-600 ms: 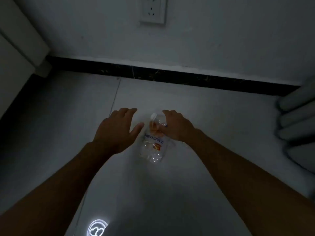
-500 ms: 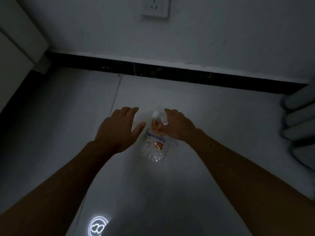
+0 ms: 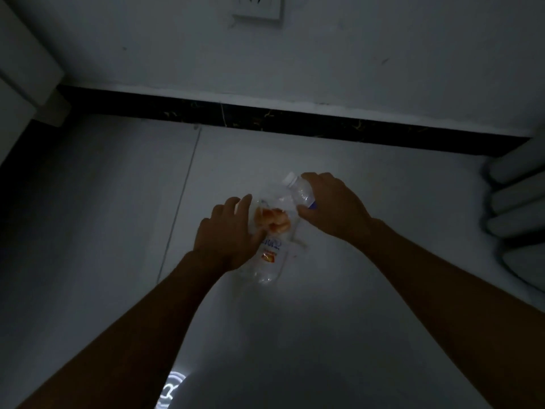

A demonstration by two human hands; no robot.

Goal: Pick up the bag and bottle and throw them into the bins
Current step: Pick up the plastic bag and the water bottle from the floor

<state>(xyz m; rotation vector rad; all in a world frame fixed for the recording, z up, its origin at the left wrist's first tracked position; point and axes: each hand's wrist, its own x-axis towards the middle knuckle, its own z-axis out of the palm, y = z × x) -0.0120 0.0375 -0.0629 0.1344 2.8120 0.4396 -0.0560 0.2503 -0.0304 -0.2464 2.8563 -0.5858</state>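
A clear plastic bottle [image 3: 300,191] with a white cap and a blue label is tilted just above the floor, cap pointing up-left. My right hand [image 3: 331,208] is shut on its body. Below it a clear plastic bag [image 3: 269,246] lies flat on the pale floor, with orange pieces inside and a printed label. My left hand [image 3: 227,234] rests on the bag's left edge with fingers stretched out and apart, the thumb against the plastic. No bins are in view.
A white wall with a socket [image 3: 259,8] and a black skirting strip [image 3: 295,122] stands just beyond the bag. White furniture [image 3: 23,69] fills the left corner. Pale rounded folds [image 3: 519,202] sit at the right edge. A glowing ring mark [image 3: 174,389] lies on the floor near me.
My right hand has closed on the bottle and lifted it up and to the right, off the bag. My left hand has moved right onto the bag. The orange contents now show.
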